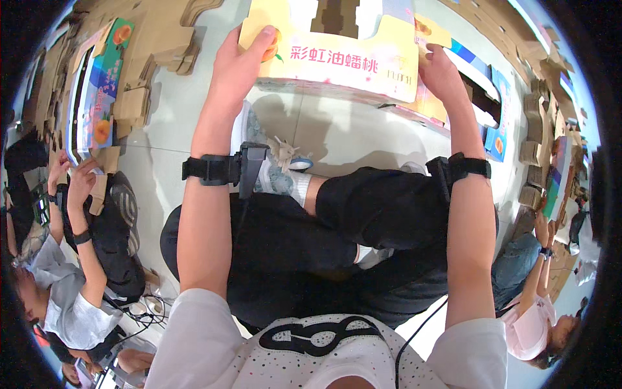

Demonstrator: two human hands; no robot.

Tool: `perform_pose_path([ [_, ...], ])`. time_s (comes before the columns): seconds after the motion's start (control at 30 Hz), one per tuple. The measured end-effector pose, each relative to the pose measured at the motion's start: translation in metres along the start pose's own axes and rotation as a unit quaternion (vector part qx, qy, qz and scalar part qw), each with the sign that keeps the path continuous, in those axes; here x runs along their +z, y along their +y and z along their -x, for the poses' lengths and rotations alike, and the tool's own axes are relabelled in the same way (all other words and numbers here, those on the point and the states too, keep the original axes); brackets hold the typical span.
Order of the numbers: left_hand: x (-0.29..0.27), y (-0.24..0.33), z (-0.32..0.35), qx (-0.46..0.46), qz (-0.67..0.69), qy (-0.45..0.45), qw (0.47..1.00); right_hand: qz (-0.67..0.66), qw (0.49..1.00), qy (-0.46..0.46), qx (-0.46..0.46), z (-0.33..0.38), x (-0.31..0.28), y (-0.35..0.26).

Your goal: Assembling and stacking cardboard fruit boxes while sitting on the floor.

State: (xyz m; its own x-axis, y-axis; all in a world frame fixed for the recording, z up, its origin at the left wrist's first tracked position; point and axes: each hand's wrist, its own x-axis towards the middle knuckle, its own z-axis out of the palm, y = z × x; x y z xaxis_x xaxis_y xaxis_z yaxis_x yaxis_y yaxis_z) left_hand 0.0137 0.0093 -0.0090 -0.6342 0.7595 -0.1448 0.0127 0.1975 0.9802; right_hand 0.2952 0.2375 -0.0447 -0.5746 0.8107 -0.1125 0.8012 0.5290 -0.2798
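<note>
A yellow and pink printed fruit carton [334, 81] is held up in front of me at the top of the view, its upper part cut off by the edge. My left hand [240, 65] is closed on its left end, thumb lying over the front panel and the other fingers hidden behind. At the opposite end, my right hand [440, 71] has its fingers curled at the carton's right side flap. A dark opening [334, 16] shows between the carton's raised sides. Both wrists wear black straps with small devices.
Beyond my right hand sits a blue and white printed carton [495, 123]. Flattened brown cardboard [159, 48] lies at the left; more cardboard is stacked [534, 146] at the right. A person at the left handles a colourful carton [100, 91]; another at the right holds one [557, 178].
</note>
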Motion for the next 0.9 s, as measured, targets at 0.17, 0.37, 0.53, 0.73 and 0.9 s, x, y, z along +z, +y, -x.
perform_pose_path([
  [0.17,-0.007,-0.006,0.0,0.006,-0.009,-0.002,1.0,0.087,0.996,-0.01,0.013,0.012,0.032,-0.008],
  [0.37,-0.01,-0.007,-0.004,-0.004,-0.026,-0.012,1.0,0.085,0.974,-0.173,0.118,-0.001,0.027,0.017],
  [0.53,-0.012,-0.009,-0.005,-0.019,-0.058,0.001,0.998,0.085,0.97,-0.086,0.213,0.012,-0.008,-0.028],
  [0.73,-0.012,-0.011,-0.004,0.005,-0.049,-0.007,0.999,-0.002,0.968,0.154,0.199,0.02,-0.056,-0.035],
  [0.9,-0.013,-0.008,-0.004,0.004,-0.047,-0.004,0.999,-0.152,0.955,0.254,0.027,0.03,-0.083,-0.056],
])
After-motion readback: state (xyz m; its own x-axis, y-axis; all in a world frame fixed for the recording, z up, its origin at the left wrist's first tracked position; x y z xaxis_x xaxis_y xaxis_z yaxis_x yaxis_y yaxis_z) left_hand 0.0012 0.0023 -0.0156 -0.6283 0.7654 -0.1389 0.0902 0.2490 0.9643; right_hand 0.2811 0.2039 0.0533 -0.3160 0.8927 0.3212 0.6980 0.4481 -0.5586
